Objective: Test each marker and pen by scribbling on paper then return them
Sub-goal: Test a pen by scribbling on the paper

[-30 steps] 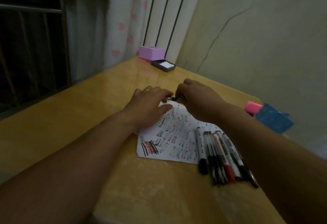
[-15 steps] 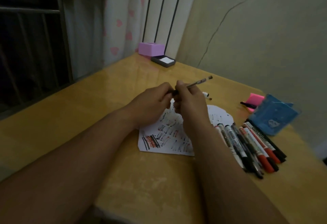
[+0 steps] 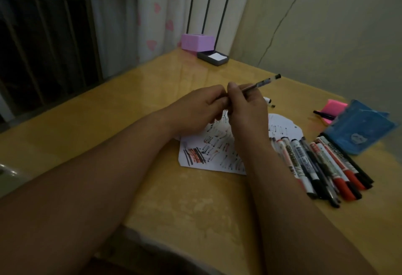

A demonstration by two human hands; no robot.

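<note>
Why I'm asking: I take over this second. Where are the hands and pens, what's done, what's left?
Right hand grips a thin pen, held up over the paper. Left hand is curled at the pen's near end; what it pinches is hidden.
The paper lies on the table, crowded with black and red scribbles, so much testing is done. A row of markers lies right of it, beside the blue pouch.
Left: probably scribble with the held pen, then put it back. Which markers remain untested cannot be told.
</note>
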